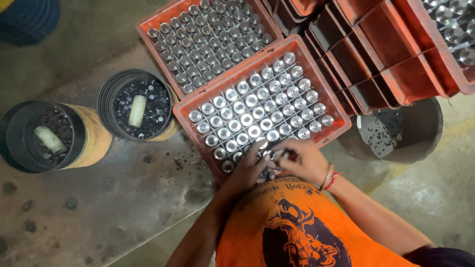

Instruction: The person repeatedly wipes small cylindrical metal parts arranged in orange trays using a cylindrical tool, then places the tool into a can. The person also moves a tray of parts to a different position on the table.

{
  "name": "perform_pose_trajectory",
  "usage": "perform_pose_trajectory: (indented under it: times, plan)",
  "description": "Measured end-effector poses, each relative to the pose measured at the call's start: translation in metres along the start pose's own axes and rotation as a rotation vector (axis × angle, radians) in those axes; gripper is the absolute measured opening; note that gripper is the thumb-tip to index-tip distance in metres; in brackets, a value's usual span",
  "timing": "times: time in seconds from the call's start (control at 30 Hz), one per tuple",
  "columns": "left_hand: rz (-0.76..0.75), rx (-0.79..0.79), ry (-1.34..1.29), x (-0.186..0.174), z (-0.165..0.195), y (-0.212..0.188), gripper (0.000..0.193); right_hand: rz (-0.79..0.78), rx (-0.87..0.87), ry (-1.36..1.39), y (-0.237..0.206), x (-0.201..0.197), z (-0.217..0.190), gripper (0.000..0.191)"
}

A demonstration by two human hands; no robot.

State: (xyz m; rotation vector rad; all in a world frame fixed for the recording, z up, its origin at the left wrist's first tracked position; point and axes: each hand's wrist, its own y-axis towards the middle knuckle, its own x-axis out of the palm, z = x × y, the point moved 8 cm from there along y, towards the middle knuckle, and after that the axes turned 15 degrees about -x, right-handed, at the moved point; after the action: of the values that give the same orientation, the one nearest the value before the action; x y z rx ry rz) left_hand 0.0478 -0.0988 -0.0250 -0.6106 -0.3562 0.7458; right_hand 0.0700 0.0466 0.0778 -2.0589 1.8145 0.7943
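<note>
Hands meet at the near edge of the nearer red crate point(184, 106): left hand point(250, 170) and right hand point(302, 159) both curled on metal cylinders point(264, 153) in the near rows, fingers pinched on the pieces; exact count held, cannot tell. To do it well: seat each cylinder upright in line with the grid, one per slot. Hard to see: near crate wall is behind the hands and orange shirt point(292, 222); far-right crates are cut off; contents of the two black tubs point(106, 96) are murky.
</note>
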Motion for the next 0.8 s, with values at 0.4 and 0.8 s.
perform_pose_trajectory:
  times: [0.4, 0.8]
  plan:
    - [-0.311, 0.214, 0.022, 0.009, 0.005, -0.021, 0.025, -0.152, -0.247, -0.645, 0.002, -0.048, 0.044, 0.024]
    - [-0.077, 0.359, 0.323, -0.006, 0.004, -0.017, 0.014, -0.242, -0.087, -0.695, 0.003, -0.043, 0.064, 0.025]
